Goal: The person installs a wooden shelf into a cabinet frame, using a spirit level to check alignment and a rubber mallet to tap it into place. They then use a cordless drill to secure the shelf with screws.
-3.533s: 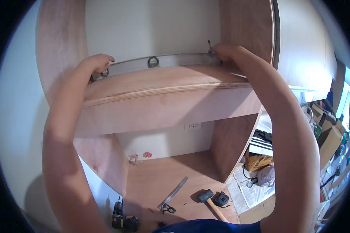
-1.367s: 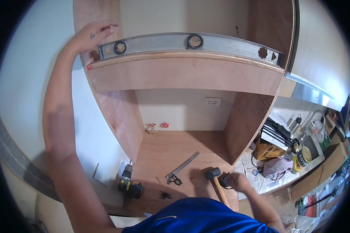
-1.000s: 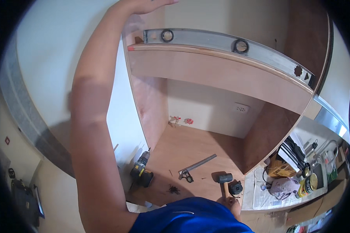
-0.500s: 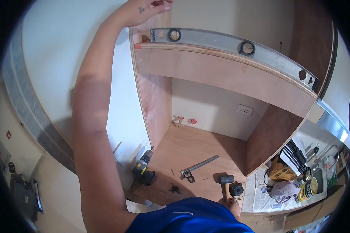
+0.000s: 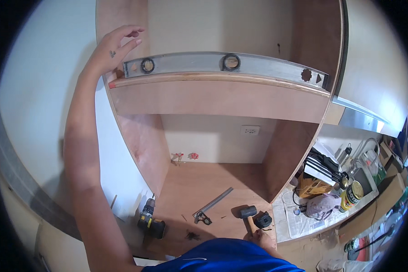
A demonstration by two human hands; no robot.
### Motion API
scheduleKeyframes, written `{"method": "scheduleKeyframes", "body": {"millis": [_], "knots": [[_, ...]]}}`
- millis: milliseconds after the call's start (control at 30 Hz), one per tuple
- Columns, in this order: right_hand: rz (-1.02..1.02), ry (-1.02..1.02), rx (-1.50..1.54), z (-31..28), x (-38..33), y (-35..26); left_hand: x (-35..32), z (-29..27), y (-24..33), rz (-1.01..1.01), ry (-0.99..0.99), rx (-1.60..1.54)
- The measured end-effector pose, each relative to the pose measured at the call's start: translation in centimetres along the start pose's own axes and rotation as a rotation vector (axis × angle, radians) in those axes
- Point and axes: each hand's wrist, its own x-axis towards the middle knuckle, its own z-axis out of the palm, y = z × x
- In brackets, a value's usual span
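Note:
My left hand (image 5: 115, 49) is raised at the upper left, by the front edge of the plywood side panel. Its thumb and fingers are apart, and nothing shows in them. Just right of it, a long metal spirit level (image 5: 190, 61) stands on edge along the plywood shelf (image 5: 217, 97). Low in the view, my right hand (image 5: 260, 239) is closed round the wooden handle of a mallet (image 5: 248, 212) with a dark head. My blue shirt partly hides that arm. Close beside the mallet lies a black tape measure (image 5: 263, 220).
A cordless drill (image 5: 148, 222), a combination square (image 5: 213, 204) and a small heap of screws (image 5: 191, 235) lie on the plywood base (image 5: 186, 181). To the right, a counter (image 5: 283, 226) holds a cardboard box (image 5: 313, 186), a cloth bundle (image 5: 323, 206) and a yellow can (image 5: 350, 197).
My view has swung left-to-right, so the cabinet sits further left and squarer. The left hand has come lower beside the level's end. My right hand stays on the mallet.

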Motion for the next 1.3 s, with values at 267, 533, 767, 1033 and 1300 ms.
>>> {"method": "scheduleKeyframes", "body": {"millis": [267, 533, 767, 1033, 1300], "knots": [[-0.032, 0.014, 0.045, -0.7, -0.7, -0.2, 2.4, 2.2, 2.1, 0.063, -0.053, -0.106], [-0.099, 0.296, 0.148, 0.7, -0.2, 1.7, 3.7, 6.3, 6.5, 0.163, -0.140, -0.128], [-0.211, 0.157, 0.521, -18.5, -9.9, -5.2, 3.0, 10.5, 5.7, 0.046, -0.224, -0.002], [-0.316, 0.943, 0.093, -50.0, -16.4, -21.1, 6.0, 7.1, 0.3, -0.003, 0.153, -0.167], [-0.230, 0.765, -0.225, -55.4, -15.5, -26.7, 4.3, 7.2, 0.8, -0.060, 0.074, 0.090]]}}
